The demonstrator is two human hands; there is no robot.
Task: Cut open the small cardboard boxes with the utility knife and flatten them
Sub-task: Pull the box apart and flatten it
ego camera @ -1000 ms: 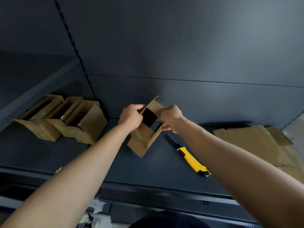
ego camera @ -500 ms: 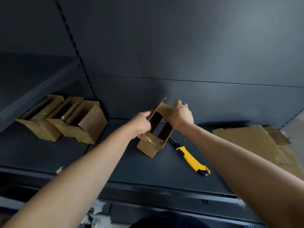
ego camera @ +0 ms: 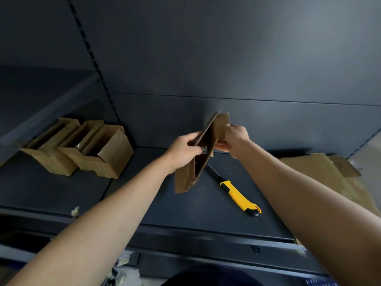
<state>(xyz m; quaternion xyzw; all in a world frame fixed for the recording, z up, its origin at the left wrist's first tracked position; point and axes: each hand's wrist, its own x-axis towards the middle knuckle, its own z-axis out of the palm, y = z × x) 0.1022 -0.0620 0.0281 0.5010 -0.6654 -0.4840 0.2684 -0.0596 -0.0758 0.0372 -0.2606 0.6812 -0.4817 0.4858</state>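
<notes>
Between left hand (ego camera: 182, 151) and right hand (ego camera: 235, 139), blurry half-flattened box (ego camera: 185, 179).

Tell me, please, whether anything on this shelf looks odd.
The utility knife lies loose on the shelf, its blade seemingly extended, beside the held box; a tape scrap sits at the front edge.

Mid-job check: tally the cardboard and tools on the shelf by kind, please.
3 standing boxes, at the left
1 partly flattened box, gripped by left hand and right hand
1 flattened cardboard pile, at the right, sheets uncountable
1 utility knife
Total: 6
</notes>
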